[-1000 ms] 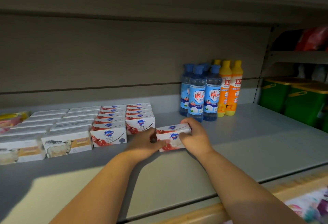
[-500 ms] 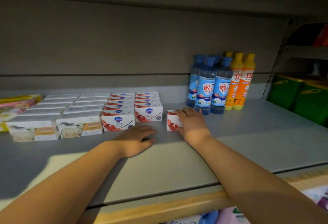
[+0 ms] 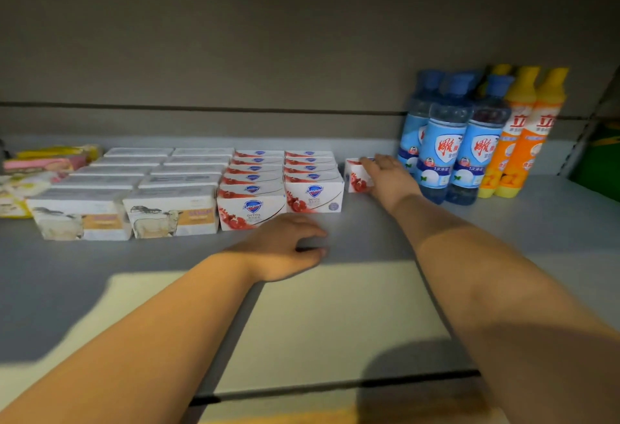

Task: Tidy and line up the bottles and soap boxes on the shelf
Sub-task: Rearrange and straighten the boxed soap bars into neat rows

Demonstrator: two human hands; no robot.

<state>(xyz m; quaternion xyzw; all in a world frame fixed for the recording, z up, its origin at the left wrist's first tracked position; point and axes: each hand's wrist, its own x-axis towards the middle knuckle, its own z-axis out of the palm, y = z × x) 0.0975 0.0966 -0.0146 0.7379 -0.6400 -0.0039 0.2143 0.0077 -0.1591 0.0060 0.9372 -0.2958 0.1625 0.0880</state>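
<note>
Head view. The loose white cardboard soap box with red fruit print (image 3: pixel 356 175) stands on the grey metal shelf (image 3: pixel 335 306), at 3 o'clock of the two rows of matching red-and-white soap boxes (image 3: pixel 313 197) and at 9 o'clock of the blue-capped clear bottles with blue labels (image 3: pixel 446 151). It is near both and appears clear of each.

The right hand (image 3: pixel 385 178) lies over the box's top and right end with fingers stretched, pressing rather than clasping as far as can be seen; the thumb is hidden. The left hand (image 3: pixel 288 245) rests on the shelf at 7 o'clock of the box, fingers loosely spread, holding nothing.

Judged: the box is light, stiff at its edges, dentable on its broad faces, and slides easily on the smooth shelf. It is best held across its short ends or pushed flat.
</note>
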